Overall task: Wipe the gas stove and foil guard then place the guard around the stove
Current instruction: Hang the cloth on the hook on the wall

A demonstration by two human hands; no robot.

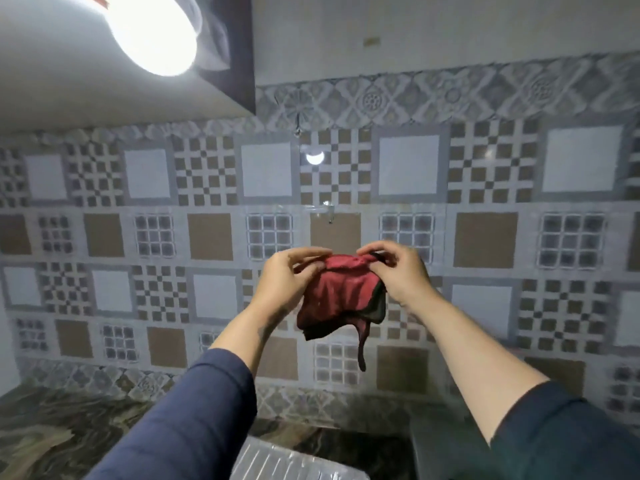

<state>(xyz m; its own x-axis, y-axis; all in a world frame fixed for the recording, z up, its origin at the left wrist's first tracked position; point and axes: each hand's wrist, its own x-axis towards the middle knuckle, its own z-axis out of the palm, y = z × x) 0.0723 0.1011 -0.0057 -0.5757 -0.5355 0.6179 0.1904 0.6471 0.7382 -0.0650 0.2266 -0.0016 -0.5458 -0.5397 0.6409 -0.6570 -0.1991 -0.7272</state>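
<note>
Red cleaning cloth [337,296] held up at chest height in front of the patterned wall tiles [485,240], pinched along its top edge by both hands. Left hand [289,278] closed on the left corner between thumb and fingertips; right hand [398,271] closed the same way on the right corner, a dark loop at the fingertips. Rest of cloth hanging loose, darker underside showing at lower right, thin strip trailing below. Small clear wall hook [327,211] just above the cloth, apart from it.

Ribbed foil guard [294,460] lying low at the bottom edge of view, on the dark marbled countertop [62,434], only a part of it visible. Gas stove not identifiable; grey surface at lower right too unclear to name.

Judgement on progress: cloth off the work surfaces and raised toward the hook, so either about to be hung after wiping or just fetched before it. Cannot tell which. Guard flat-looking and not visibly standing around anything, so placing the guard around the stove likely left to do. Cleanliness of guard not readable through blur.
</note>
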